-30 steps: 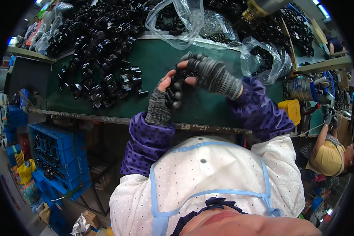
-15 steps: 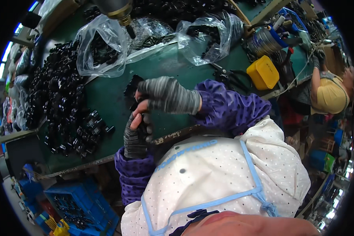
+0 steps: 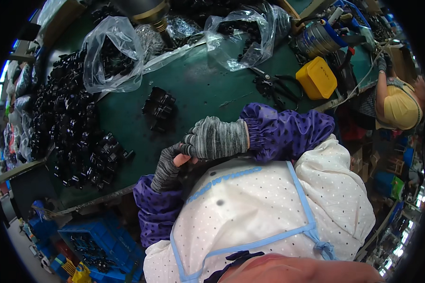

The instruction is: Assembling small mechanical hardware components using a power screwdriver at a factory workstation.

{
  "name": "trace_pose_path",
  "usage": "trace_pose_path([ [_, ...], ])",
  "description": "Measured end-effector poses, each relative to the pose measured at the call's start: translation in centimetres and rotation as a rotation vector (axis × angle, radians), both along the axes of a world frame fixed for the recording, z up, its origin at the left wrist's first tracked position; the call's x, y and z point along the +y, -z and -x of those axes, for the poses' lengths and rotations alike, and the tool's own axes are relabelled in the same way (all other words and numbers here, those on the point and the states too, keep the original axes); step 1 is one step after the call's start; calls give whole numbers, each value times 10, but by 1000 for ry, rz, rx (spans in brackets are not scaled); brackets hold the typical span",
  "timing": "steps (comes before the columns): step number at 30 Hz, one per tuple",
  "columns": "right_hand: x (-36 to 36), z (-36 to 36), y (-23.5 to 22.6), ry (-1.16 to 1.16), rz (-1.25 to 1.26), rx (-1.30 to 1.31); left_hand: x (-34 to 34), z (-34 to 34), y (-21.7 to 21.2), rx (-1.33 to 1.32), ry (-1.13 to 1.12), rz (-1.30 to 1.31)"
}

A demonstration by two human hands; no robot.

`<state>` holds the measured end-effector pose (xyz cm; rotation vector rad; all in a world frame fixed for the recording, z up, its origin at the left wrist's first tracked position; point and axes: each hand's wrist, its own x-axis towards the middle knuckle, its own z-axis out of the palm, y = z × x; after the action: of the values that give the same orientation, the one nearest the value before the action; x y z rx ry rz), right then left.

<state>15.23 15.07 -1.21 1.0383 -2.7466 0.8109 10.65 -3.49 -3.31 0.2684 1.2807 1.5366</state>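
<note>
Apparently close two-handed work at the green workbench's [image 3: 200, 92] near edge

Left hand [image 3: 166, 168], in a grey fingerless glove, is curled with its fingertips against the right hand [image 3: 216, 139], which is bent over them. Whether anything is pinched between the two is hidden. The step looks like handling a small part; the next move would call for parting the hands enough to see and place it.

Leftmost, a heap of glossy black molded parts [image 3: 73, 125] crowds the bench, with a blue plastic crate [image 3: 95, 236] below. A clear plastic bag [image 3: 94, 73] lies open beside the heap; just beyond the hands sits a small cluster of the same parts [image 3: 159, 107], the nearest obstacle to reaching forward. A brass-tipped tool [image 3: 151, 14] hangs above the far side. Rightward come a second clear bag [image 3: 217, 49], black-handled pliers [image 3: 288, 88] near the purple right sleeve [image 3: 288, 134], and a yellow tub [image 3: 318, 79].
</note>
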Motion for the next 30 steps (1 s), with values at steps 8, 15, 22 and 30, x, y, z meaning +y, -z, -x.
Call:
trace_pose_path([
  [8,8,10,-12,-33,-172,100,6,-6,4,646,-222,74],
  [15,-3,32,-15,305,-36,-360,16,11,9,1681,-281,377],
  [22,23,48,12,517,391,-311,25,49,-2,1416,-562,422],
  [30,5,53,2,573,314,-136,22,61,-3,845,-130,644],
])
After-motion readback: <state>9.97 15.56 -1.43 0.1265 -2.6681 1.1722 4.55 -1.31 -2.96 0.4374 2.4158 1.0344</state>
